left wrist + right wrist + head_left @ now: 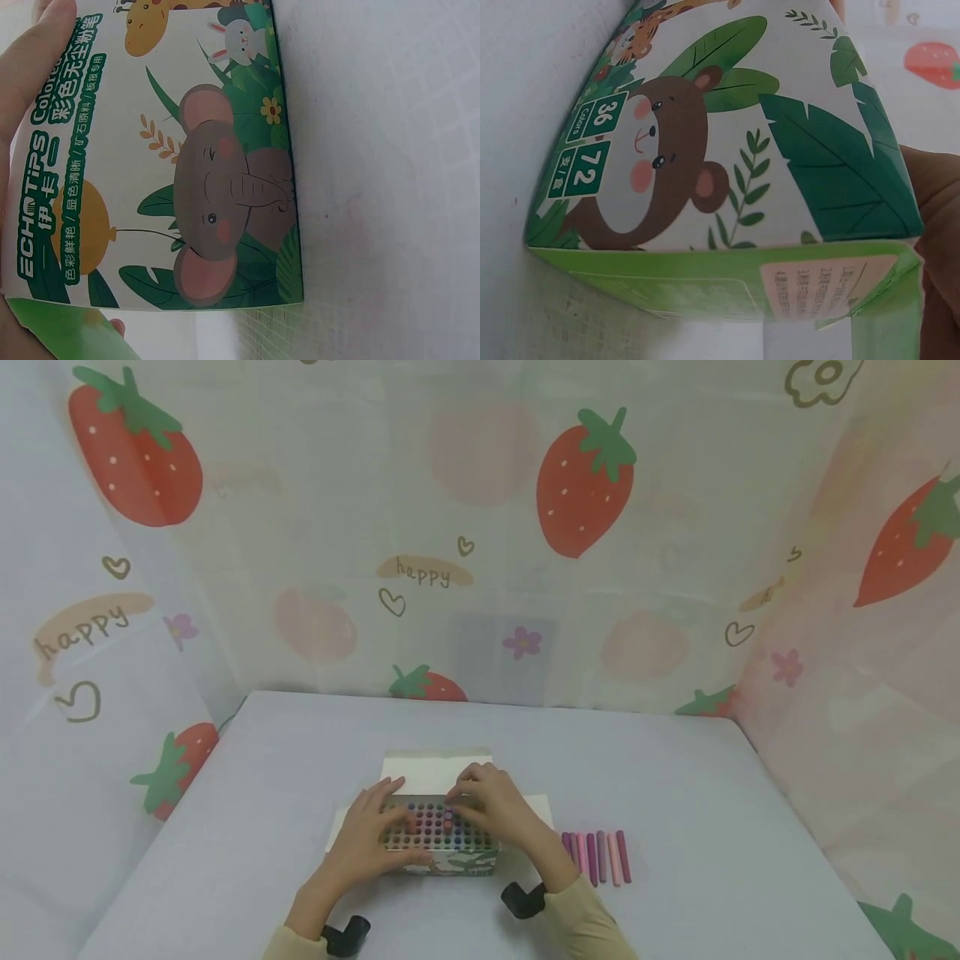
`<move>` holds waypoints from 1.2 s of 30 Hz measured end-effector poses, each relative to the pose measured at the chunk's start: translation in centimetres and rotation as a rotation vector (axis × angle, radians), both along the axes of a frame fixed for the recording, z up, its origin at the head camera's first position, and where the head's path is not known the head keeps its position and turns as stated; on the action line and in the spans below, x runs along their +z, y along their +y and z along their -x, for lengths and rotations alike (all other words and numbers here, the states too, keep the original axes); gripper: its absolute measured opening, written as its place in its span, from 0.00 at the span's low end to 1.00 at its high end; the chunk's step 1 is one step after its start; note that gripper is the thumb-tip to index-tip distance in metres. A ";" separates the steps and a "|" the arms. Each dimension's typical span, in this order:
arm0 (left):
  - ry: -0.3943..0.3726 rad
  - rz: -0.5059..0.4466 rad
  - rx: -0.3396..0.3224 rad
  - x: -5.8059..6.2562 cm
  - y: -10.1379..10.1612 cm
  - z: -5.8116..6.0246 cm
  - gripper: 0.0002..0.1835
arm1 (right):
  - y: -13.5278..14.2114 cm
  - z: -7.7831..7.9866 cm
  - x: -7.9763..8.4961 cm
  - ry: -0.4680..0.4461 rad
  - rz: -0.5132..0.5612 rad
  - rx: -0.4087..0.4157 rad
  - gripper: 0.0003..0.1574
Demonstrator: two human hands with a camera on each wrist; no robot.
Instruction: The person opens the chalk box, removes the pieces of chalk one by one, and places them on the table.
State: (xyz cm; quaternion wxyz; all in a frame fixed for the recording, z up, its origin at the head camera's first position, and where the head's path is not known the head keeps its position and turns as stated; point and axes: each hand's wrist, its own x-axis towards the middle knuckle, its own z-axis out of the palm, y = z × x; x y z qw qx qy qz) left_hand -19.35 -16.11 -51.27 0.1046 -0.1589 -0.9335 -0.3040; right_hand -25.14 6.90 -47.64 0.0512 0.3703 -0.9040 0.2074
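Note:
A box of colored chalk (461,862), printed with cartoon animals, stands with its lid flap up and rows of round chalk ends showing. My left hand (365,835) holds it from the left, thumb along the front top edge and fingers spread over the top. Over the middle rows, my right hand (491,802) has bent fingers and pinches a pinkish chalk stick (448,821) that stands above the others. An elephant decorates the box front (210,195) in the left wrist view; a brown bear shows on the box (667,150) in the right wrist view.
Several pink and purple chalk sticks (602,857) lie in a row on the white table (660,777), right of the box. The raised white flap (427,770) stands behind the chalk. Strawberry-print curtains (480,527) enclose the table at the back and sides.

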 end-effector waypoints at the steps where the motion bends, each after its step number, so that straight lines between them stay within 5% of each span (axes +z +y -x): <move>1: 0.003 -0.001 -0.001 0.0 0.0 0.0 0.25 | 0.0 0.0 0.0 0.002 -0.001 0.004 0.09; 13: 0.008 0.002 -0.006 -0.4 0.1 0.2 0.24 | 0.2 0.1 0.1 0.030 0.048 0.038 0.07; 36: 0.034 -0.002 -0.009 -0.3 0.0 0.2 0.23 | 1.4 0.0 2.3 0.063 0.333 0.083 0.06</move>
